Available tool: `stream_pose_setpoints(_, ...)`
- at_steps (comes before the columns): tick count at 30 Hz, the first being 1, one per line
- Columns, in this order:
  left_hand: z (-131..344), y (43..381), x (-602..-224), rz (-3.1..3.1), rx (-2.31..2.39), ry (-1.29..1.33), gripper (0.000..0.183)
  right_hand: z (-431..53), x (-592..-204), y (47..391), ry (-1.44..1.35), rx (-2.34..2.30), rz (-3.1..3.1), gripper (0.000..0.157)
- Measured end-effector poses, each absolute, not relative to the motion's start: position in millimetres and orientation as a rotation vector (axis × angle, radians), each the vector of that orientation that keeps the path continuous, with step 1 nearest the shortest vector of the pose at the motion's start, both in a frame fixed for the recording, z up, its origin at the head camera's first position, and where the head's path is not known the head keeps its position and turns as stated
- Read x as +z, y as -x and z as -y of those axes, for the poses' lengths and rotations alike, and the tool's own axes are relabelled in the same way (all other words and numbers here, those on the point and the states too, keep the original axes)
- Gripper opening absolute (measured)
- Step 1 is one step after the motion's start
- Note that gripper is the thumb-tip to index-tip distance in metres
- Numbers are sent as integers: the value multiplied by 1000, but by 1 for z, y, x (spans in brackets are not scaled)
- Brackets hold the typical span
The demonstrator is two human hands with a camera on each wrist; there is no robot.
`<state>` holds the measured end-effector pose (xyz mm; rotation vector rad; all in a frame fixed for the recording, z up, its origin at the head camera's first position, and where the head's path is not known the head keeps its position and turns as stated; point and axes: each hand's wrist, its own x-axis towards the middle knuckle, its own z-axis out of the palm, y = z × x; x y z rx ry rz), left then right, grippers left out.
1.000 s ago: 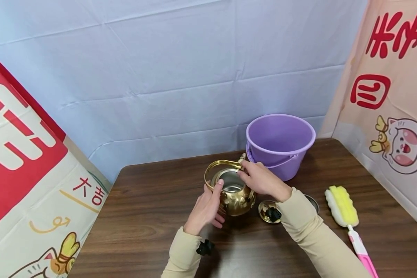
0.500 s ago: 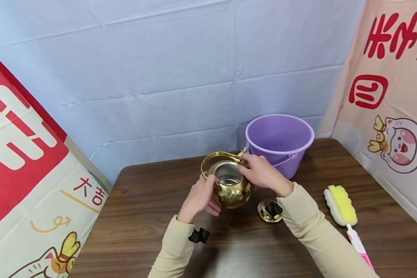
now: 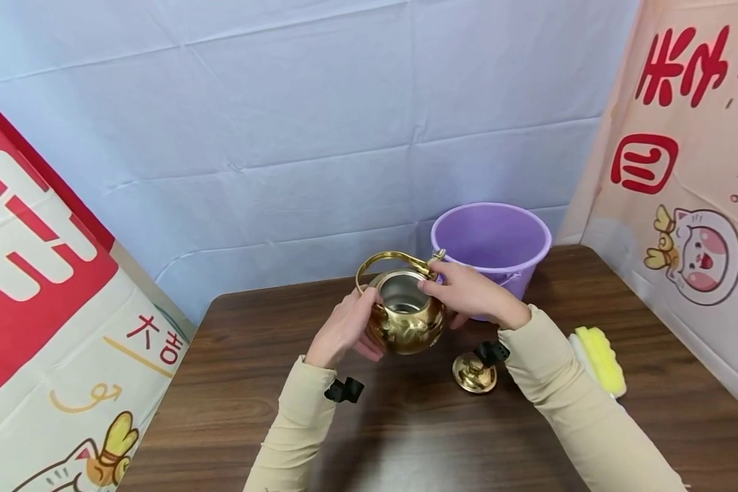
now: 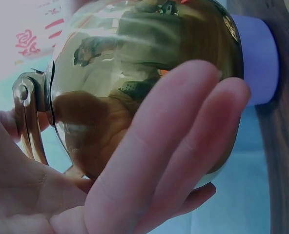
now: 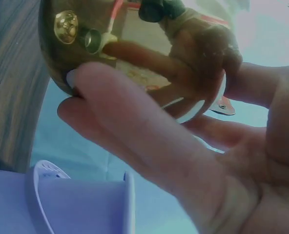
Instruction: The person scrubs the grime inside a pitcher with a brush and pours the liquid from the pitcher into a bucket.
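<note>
A shiny gold teapot (image 3: 409,333) with an arched handle is held between both hands, its lid off and its steel-lined mouth facing up toward the head camera. My left hand (image 3: 346,321) grips its left side, thumb at the rim and fingers along the belly. On the other side my right hand (image 3: 470,290) grips it near the handle's joint, thumb at the mouth. The left wrist view shows fingers (image 4: 154,131) pressed against the mirror-like belly of the teapot (image 4: 149,48). In the right wrist view, fingers (image 5: 130,117) wrap the opposite side. The gold lid (image 3: 475,374) lies on the table below the right wrist.
A purple bucket (image 3: 516,265) stands at the back right, just behind my right hand. A yellow and white sponge brush (image 3: 603,362) lies to the right, partly hidden by my sleeve. The dark wooden table (image 3: 252,369) meets a light blue cloth backdrop (image 3: 295,137).
Both hands have lifted the teapot away from me, toward the back of the table. The lid has stayed on the table, and my right forearm now covers more of the brush.
</note>
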<state>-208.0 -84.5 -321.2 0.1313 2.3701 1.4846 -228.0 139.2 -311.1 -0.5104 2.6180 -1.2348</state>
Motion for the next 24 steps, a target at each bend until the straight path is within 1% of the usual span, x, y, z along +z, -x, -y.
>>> stream_pose_setpoints(6, 77, 212, -310, -2367, 1489, -137, 42, -148, -301, 229, 531, -1219, -2687, 24)
stream_pose_setpoints(9, 72, 213, -307, -2387, 1503, -119, 46, -153, -296, 228, 529, -1205, -2741, 23)
stream_pose_setpoints(12, 68, 214, -304, -2426, 1510, -117, 54, -157, -293, 228, 526, -1195, -2800, 23)
stream_pose_setpoints(19, 58, 219, -300, -2534, 1466, -181, 83, -166, -287, 226, 500, -1143, -2910, 27)
stream_pose_setpoints(24, 51, 223, -297, -2577, 1429, -228, 90, -171, -286, 225, 481, -1132, -2972, 26)
